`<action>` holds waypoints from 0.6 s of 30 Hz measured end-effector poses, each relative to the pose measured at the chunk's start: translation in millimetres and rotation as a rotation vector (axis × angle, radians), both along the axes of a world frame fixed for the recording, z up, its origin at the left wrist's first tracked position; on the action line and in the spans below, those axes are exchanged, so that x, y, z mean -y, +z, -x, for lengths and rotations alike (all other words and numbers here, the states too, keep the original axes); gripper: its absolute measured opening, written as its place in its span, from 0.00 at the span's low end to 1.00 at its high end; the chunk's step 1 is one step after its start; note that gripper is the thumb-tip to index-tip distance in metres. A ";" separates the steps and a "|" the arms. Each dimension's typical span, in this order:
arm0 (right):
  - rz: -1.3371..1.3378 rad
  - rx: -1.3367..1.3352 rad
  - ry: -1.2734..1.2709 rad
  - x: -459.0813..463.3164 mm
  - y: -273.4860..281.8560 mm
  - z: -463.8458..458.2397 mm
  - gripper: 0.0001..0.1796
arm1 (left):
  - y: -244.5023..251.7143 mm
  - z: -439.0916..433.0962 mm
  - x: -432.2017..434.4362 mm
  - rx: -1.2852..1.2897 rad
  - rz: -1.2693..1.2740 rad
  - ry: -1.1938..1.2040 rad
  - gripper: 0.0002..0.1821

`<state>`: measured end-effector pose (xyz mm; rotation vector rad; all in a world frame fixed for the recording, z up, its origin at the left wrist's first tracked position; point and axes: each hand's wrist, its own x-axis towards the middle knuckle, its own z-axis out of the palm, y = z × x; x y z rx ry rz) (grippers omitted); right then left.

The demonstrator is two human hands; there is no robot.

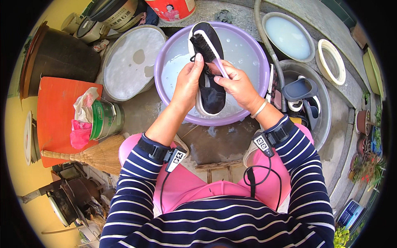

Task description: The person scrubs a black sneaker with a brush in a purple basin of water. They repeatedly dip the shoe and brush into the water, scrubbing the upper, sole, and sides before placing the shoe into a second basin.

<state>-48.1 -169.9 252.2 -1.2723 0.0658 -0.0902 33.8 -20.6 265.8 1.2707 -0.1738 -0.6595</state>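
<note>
My left hand (188, 82) grips a black shoe (214, 97) with a white sole edge by its left side, thumb near the laces. The shoe is held above a purple plastic basin (264, 66) of cloudy, sudsy water. In my right hand (237, 81) is a scrubbing brush (204, 46) with black bristles and a white and lilac handle. The bristles lie over the upper half of the shoe; whether they press on it I cannot tell. The fingers of my right hand are partly hidden behind the brush handle.
On the right, a metal tub (325, 114) holds slippers (299, 90) and shoes, with a grey hose (273, 52) beside it. A basin of cloudy water (288, 35) stands behind. To the left are a lidded round container (133, 62), a green bucket (107, 119) and a straw broom (102, 153).
</note>
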 end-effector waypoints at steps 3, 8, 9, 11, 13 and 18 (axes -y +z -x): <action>-0.098 -0.140 0.070 4.5 0.7 -0.7 0.21 | -5.4 -1.7 -1.0 0.002 -0.024 0.003 0.22; -0.196 -0.089 -0.029 16.6 2.7 -2.6 0.18 | -10.3 -4.6 -6.8 0.055 -0.129 -0.007 0.15; -0.221 -0.038 -0.059 18.1 3.0 -3.2 0.17 | -10.7 -4.6 -6.3 0.080 -0.152 -0.008 0.13; -0.177 -0.092 -0.137 18.8 3.1 -4.6 0.16 | -11.3 -4.0 -4.9 0.092 -0.179 0.017 0.13; -0.060 -0.156 -0.230 18.9 2.8 -7.0 0.16 | -11.8 -3.7 -3.4 0.089 -0.211 0.011 0.13; 0.216 0.034 -0.614 23.2 -2.2 -15.1 0.25 | -15.3 2.4 0.0 0.346 -0.383 -0.087 0.17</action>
